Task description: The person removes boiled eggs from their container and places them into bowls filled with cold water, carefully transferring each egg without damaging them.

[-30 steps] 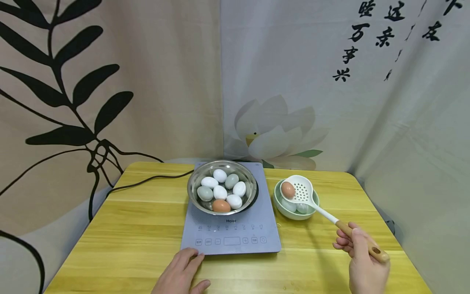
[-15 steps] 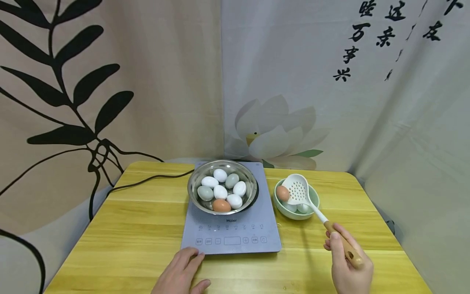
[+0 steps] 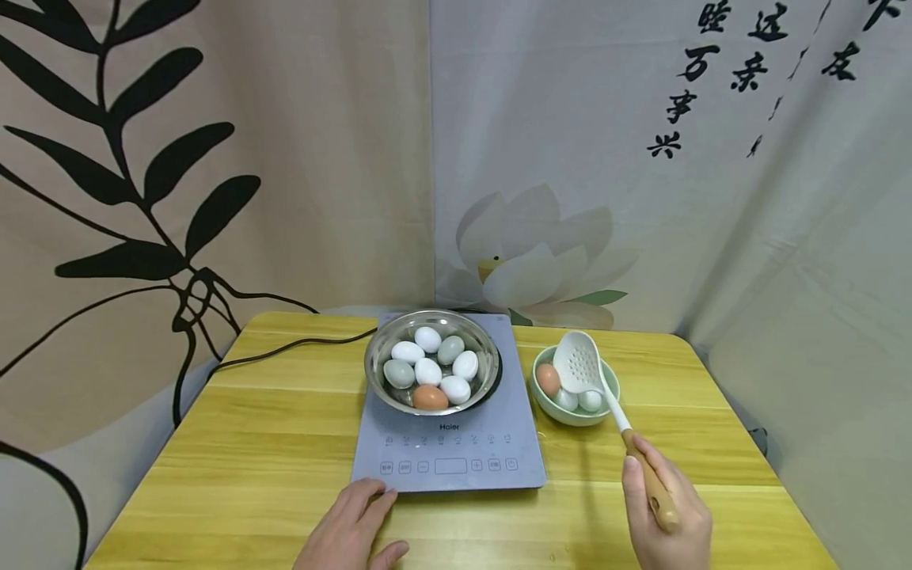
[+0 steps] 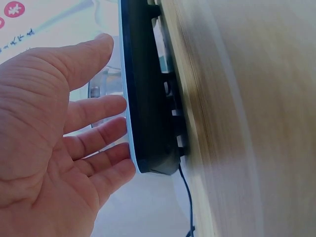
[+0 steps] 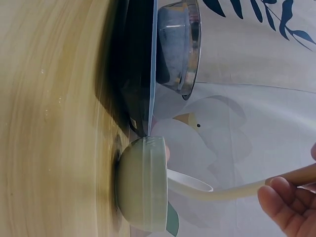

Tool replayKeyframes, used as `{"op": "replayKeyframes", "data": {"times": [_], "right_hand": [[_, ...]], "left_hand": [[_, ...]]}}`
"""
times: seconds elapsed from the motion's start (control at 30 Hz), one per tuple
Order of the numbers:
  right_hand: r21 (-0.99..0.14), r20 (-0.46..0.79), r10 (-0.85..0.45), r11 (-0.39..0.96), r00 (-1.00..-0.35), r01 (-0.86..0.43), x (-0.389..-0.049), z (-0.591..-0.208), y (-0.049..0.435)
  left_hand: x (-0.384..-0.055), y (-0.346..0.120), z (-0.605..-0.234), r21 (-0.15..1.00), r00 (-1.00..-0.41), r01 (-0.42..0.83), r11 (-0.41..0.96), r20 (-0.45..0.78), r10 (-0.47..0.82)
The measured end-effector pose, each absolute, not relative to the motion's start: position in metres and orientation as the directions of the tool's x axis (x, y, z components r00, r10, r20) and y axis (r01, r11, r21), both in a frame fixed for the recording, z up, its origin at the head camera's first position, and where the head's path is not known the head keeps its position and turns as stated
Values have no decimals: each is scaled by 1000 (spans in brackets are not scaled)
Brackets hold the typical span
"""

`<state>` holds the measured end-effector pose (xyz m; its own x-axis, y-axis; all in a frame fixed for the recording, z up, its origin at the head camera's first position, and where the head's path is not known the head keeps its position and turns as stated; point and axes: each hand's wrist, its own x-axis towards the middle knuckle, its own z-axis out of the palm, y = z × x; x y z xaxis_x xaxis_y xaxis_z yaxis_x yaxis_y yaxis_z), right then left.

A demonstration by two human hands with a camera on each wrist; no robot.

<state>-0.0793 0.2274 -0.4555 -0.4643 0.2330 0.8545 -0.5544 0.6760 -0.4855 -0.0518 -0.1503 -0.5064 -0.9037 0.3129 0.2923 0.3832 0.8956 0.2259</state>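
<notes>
My right hand (image 3: 668,503) grips the wooden handle of a white slotted spoon (image 3: 579,362). The spoon's bowl is tilted over the pale green bowl (image 3: 575,417), with no egg on it. In that bowl a brown egg (image 3: 548,380) lies at the left, beside paler eggs (image 3: 590,400) partly hidden by the spoon. My left hand (image 3: 349,529) touches the front left corner of the grey induction cooktop (image 3: 449,443), its fingers extended, as the left wrist view also shows. On the cooktop stands a steel pot (image 3: 374,372) holding several white, greenish and brown eggs (image 3: 431,398).
A black cord (image 3: 299,344) runs from behind the pot over the left of the wooden table (image 3: 285,427). Printed curtains (image 3: 321,158) hang close behind the table. Water drops (image 5: 47,112) dot the tabletop in the right wrist view.
The brown egg has slid off the slotted spoon into the green bowl. My right hand has moved left, turning the spoon more upright. The left hand has stayed in place.
</notes>
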Motion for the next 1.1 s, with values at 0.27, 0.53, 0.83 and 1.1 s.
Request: {"op": "replayKeyframes", "data": {"times": [0.27, 0.53, 0.83, 1.1], "right_hand": [[-489, 861, 256, 654, -440, -577, -79, -452, 227], [-500, 856, 276, 658, -437, -563, -77, -458, 233], [-538, 825, 312, 686, -471, -490, -73, -459, 233], [-555, 817, 336, 682, -469, -477, -72, -460, 233]], "left_hand": [[-53, -151, -508, 209, -891, 397, 894, 323, 320], [-54, -152, -512, 196, -879, 409, 891, 348, 327], [-54, -152, -511, 199, -879, 413, 889, 343, 331], [-54, -152, -511, 205, -883, 411, 888, 333, 331]]}}
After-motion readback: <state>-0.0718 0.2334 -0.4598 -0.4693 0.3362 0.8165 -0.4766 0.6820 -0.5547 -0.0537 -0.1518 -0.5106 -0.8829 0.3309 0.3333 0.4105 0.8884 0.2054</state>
